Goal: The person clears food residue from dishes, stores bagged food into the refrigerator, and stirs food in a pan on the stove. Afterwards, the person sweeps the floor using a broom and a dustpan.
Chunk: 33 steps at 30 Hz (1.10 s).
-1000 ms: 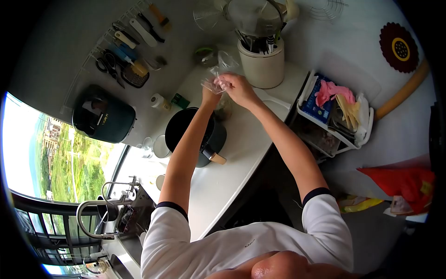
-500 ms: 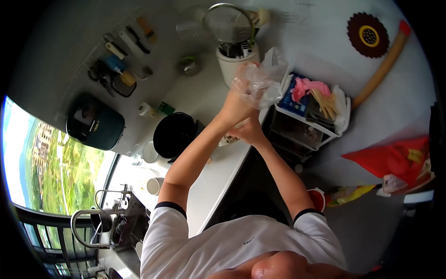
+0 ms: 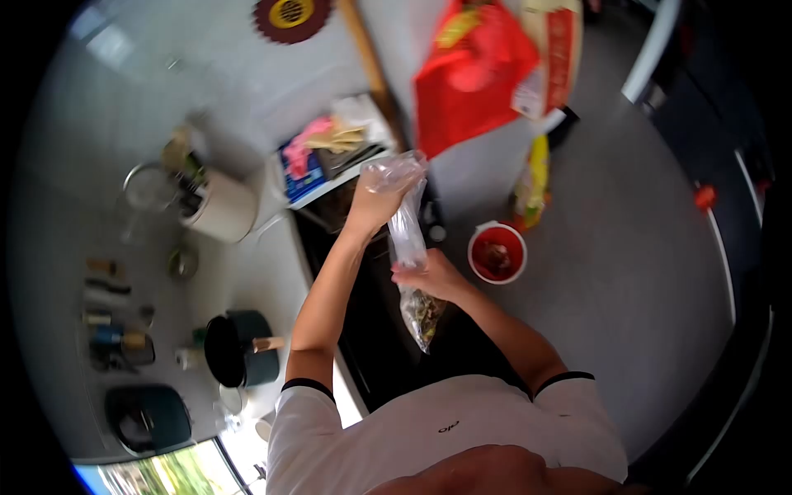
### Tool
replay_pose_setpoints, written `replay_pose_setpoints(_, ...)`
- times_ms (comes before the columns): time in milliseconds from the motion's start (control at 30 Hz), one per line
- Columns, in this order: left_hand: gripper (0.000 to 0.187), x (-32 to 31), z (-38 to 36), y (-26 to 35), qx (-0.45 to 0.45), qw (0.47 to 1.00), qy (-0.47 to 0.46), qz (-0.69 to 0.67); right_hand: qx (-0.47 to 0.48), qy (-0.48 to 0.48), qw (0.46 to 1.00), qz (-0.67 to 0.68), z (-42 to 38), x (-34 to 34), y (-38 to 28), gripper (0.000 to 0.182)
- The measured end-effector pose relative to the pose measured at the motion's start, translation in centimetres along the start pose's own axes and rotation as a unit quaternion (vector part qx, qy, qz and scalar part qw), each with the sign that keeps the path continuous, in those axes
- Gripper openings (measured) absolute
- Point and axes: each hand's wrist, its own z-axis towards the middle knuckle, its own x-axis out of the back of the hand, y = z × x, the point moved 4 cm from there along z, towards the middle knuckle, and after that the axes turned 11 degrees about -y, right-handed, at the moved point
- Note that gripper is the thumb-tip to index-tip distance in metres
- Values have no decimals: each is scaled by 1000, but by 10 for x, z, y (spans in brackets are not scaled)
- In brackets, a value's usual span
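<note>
A long clear plastic bag (image 3: pixel 407 235) hangs between my hands, away from the counter edge. My left hand (image 3: pixel 378 202) is closed around its bunched upper end. Lower down, my right hand (image 3: pixel 437 275) grips the bag just above its filled part. Greenish-brown, dry-looking bits (image 3: pixel 423 316) lie in the bottom of the bag; their kind I cannot make out. To the right of my right hand, a red-lined white bucket (image 3: pixel 497 252) stands on the floor with something crumpled inside.
On the counter (image 3: pixel 276 285) at left are a dark pot (image 3: pixel 227 351) with a wooden handle and a white utensil holder (image 3: pixel 223 206). A storage cart (image 3: pixel 318 194) with gloves on top stands beyond my left hand. Red bags (image 3: pixel 474 82) hang on the wall.
The view has swung right, towards the floor and bucket. My hands have moved off the counter and apart, stretching the bag, whose filled end now shows below my right hand.
</note>
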Motion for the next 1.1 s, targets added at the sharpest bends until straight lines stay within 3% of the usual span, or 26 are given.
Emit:
replay_pose_setpoints(33, 14, -21, 10, -3, -22, 999, -12, 34, -41, 53, 997, -26, -23, 29, 12, 36)
replay_pose_setpoints(100, 13, -65, 18, -5, 4, 991, -2, 132, 40, 147, 972, -181, -73, 88, 23, 24)
replay_pose_setpoints(167, 22, -120, 16, -12, 15, 999, 4, 48, 68, 225, 896, -377, -121, 145, 43, 17)
replay_pose_setpoints(233, 22, -174, 20, -30, 11, 992, -23, 122, 127, 386, 739, -537, -179, 199, 17, 14)
replay_pose_setpoints(300, 20, -238, 21, -73, 92, 996, 4, -12, 38, 459, 734, -500, -216, 265, 37, 13)
replay_pose_setpoints(333, 20, -281, 24, -70, 168, 962, 10, -213, -4, 493, 727, -479, -235, 300, 45, 13)
replay_pose_setpoints(367, 20, -327, 27, -62, 245, 883, 13, -400, 9, 521, 724, -452, -253, 335, 42, 13)
replay_pose_setpoints(467, 23, -452, 41, -77, 337, 636, -180, -670, 82, 591, 730, -335, -300, 413, 29, 15)
replay_pose_setpoints(500, 28, -496, 45, -65, 365, 539, -217, -728, 110, 592, 746, -286, -317, 434, 21, 17)
replay_pose_setpoints(600, 28, -615, 78, -57, 359, 382, -333, -784, 212, 542, 789, -197, -368, 486, -7, 24)
replay_pose_setpoints(700, 24, -701, 144, -57, 319, 302, -484, -757, 288, 449, 844, -52, -412, 528, -20, 25)
replay_pose_setpoints(733, 23, -707, 173, -37, 234, 569, -415, -671, 264, 431, 863, -7, -426, 542, -21, 24)
replay_pose_setpoints(800, 22, -713, 239, -4, 7, 831, -370, -416, 232, 375, 895, -62, -452, 576, -28, 27)
replay_pose_setpoints(833, 23, -730, 273, -1, -110, 853, -413, -299, 213, 345, 910, -86, -460, 594, -26, 29)
replay_pose_setpoints(867, 20, -736, 296, 31, -44, 834, -457, -305, 194, 323, 921, -97, -467, 614, -20, 22)
replay_pose_setpoints(900, 18, -740, 320, 61, 19, 812, -496, -308, 177, 370, 894, -178, -479, 636, -17, 19)
replay_pose_setpoints(967, 16, -788, 392, 48, 138, 750, -561, -320, 136, 447, 820, -332, -498, 676, -10, 13)
replay_pose_setpoints(1000, 15, -811, 418, 48, 197, 715, -588, -323, 139, 502, 799, -301, -510, 699, -2, 10)
replay_pose_setpoints(1100, 18, -858, 475, 60, 45, 812, -553, -180, 47, 705, 642, -296, -531, 767, 7, 10)
